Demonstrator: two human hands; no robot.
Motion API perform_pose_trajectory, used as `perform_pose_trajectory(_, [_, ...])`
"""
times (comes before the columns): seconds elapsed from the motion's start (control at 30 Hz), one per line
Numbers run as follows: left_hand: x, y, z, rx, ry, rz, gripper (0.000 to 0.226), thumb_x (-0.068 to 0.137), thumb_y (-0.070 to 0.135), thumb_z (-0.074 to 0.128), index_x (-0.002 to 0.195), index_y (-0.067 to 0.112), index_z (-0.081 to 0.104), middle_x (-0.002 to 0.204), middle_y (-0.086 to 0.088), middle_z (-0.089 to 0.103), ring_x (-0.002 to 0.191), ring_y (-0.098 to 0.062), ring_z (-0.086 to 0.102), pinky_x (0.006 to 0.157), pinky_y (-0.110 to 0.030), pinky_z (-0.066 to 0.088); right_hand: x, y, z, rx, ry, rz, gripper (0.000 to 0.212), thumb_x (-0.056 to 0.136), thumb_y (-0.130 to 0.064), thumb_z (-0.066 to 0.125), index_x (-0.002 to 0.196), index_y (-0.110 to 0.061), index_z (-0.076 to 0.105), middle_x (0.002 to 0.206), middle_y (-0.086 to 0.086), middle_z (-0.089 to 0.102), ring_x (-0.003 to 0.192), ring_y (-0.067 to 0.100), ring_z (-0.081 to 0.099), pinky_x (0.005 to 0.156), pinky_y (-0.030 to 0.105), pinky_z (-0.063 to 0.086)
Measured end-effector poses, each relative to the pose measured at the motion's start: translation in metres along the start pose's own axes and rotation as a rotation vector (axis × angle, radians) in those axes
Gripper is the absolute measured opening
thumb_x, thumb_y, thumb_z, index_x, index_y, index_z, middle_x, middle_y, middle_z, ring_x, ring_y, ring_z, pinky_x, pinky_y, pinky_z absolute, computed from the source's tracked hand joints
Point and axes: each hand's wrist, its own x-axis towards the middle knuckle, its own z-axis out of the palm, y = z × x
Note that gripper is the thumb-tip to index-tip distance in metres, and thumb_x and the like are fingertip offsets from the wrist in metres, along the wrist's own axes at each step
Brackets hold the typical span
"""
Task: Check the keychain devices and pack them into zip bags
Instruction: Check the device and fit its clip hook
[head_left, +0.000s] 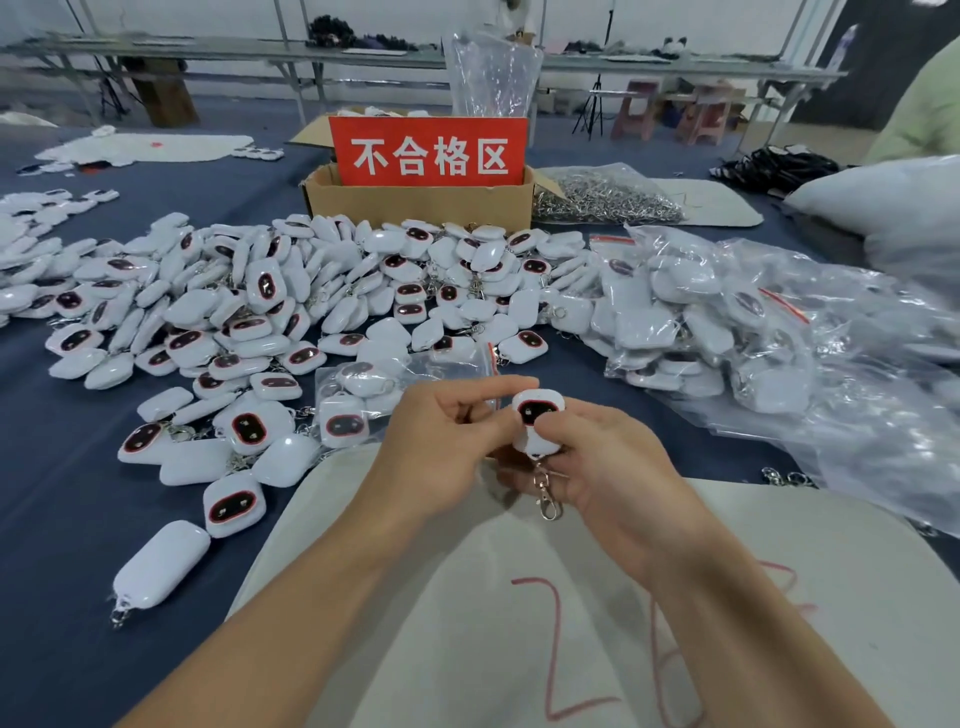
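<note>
Head view shows the white rounded plastic keychain device (537, 415), long axis upright and clasp hanging down, pinched at its top by the left hand (441, 452) and clamped lower down in the right hand (613, 467) fingers, above the table (52, 493), with the clear plastic zip bag (447, 364) just beyond, nearer the left hand.

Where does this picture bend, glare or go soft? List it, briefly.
Head view: wide-angle bending curves the far tables and stretches the forearms at the bottom; light is soft and even, shadows faint; glare streaks the bagged pile at right; the keychain device between left hand and right hand and the red sign read sharp, while the frame's edges go soft.
</note>
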Motion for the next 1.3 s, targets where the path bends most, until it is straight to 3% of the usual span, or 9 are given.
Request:
perform_pose_trajectory(0.1, [0.000, 0.005, 0.001, -0.085, -0.051, -0.015, 0.023, 0.080, 0.025, 0.072, 0.096, 0.037, 0.084, 0.074, -0.027, 0.063, 0.070, -0.021, 0.056, 0.075, -0.041, 0.055, 0.000, 0.001, 0.002, -0.043, -0.023, -0.012, 0.035, 0.097, -0.003, 0.051, 0.094, -0.017, 0.084, 0.095, 0.014, 0.079, 0.090, 0.027, 0.076, 0.084, 0.040, 0.064])
perform_pose_trajectory(0.2, [0.002, 0.000, -0.001, -0.042, -0.102, -0.044, 0.025, 0.096, 0.014, 0.066, 0.102, 0.031, 0.083, 0.060, 0.002, 0.059, 0.055, -0.009, 0.048, 0.058, -0.017, 0.044, 0.001, 0.002, 0.003, -0.057, -0.044, -0.016, 0.035, 0.095, -0.005, 0.049, 0.094, -0.015, 0.082, 0.093, 0.015, 0.079, 0.087, 0.026, 0.077, 0.084, 0.038, 0.064])
perform_pose_trajectory(0.3, [0.002, 0.000, -0.002, 0.021, -0.135, -0.064, 0.035, 0.103, 0.007, 0.056, 0.103, 0.030, 0.082, 0.051, 0.014, 0.053, 0.045, -0.001, 0.042, 0.047, -0.009, 0.034, 0.002, 0.002, 0.001, -0.085, -0.071, -0.019, 0.032, 0.095, -0.003, 0.046, 0.097, -0.003, 0.078, 0.095, 0.022, 0.078, 0.087, 0.031, 0.076, 0.085, 0.040, 0.064])
perform_pose_trajectory(0.43, [-0.004, 0.008, -0.001, -0.112, -0.161, -0.098, 0.039, 0.103, 0.001, 0.054, 0.094, 0.026, 0.084, 0.054, 0.009, 0.061, 0.042, -0.003, 0.049, 0.043, -0.012, 0.041, 0.000, -0.001, 0.001, -0.069, -0.075, -0.004, 0.030, 0.093, -0.007, 0.049, 0.097, -0.001, 0.077, 0.095, 0.025, 0.076, 0.082, 0.036, 0.072, 0.079, 0.039, 0.062])
perform_pose_trajectory(0.6, [-0.004, 0.010, -0.002, -0.129, -0.175, -0.057, 0.028, 0.102, -0.003, 0.053, 0.105, 0.011, 0.077, 0.046, 0.010, 0.054, 0.041, -0.004, 0.045, 0.044, -0.018, 0.046, 0.000, 0.000, 0.005, -0.087, -0.021, -0.036, 0.034, 0.096, 0.000, 0.048, 0.088, -0.006, 0.080, 0.088, 0.024, 0.077, 0.076, 0.031, 0.069, 0.070, 0.034, 0.060])
perform_pose_trajectory(0.8, [-0.004, 0.011, -0.001, -0.140, -0.136, -0.039, 0.042, 0.100, -0.004, 0.055, 0.092, 0.025, 0.084, 0.048, 0.010, 0.052, 0.040, -0.003, 0.044, 0.041, -0.011, 0.039, 0.000, -0.005, 0.007, -0.070, -0.046, -0.010, 0.032, 0.096, -0.001, 0.048, 0.090, -0.004, 0.079, 0.090, 0.024, 0.076, 0.073, 0.026, 0.067, 0.067, 0.030, 0.059])
perform_pose_trajectory(0.93, [-0.003, 0.010, -0.002, -0.140, -0.125, -0.114, 0.039, 0.101, 0.005, 0.058, 0.093, 0.032, 0.085, 0.048, -0.001, 0.041, 0.044, -0.013, 0.044, 0.047, -0.014, 0.043, -0.003, -0.007, 0.010, -0.160, -0.012, -0.004, 0.029, 0.091, -0.003, 0.049, 0.079, -0.006, 0.075, 0.080, 0.017, 0.072, 0.066, 0.021, 0.059, 0.060, 0.027, 0.052])
perform_pose_trajectory(1.13, [-0.004, 0.009, -0.005, -0.090, -0.164, -0.112, 0.029, 0.102, 0.008, 0.057, 0.111, 0.019, 0.081, 0.051, -0.002, 0.044, 0.057, -0.020, 0.050, 0.058, -0.020, 0.044, -0.002, -0.002, 0.010, -0.410, 0.093, -0.018, 0.028, 0.091, -0.019, 0.049, 0.082, -0.004, 0.071, 0.075, 0.008, 0.074, 0.059, 0.015, 0.054, 0.052, 0.030, 0.036])
perform_pose_trajectory(1.3, [-0.007, 0.012, 0.000, -0.092, -0.086, -0.047, 0.035, 0.099, 0.002, 0.060, 0.094, 0.027, 0.085, 0.045, 0.004, 0.049, 0.046, -0.013, 0.050, 0.051, -0.018, 0.043, 0.002, -0.005, 0.004, -0.300, -0.068, 0.017, 0.023, 0.081, -0.013, 0.053, 0.082, -0.008, 0.075, 0.088, 0.017, 0.073, 0.072, 0.020, 0.055, 0.062, 0.032, 0.041])
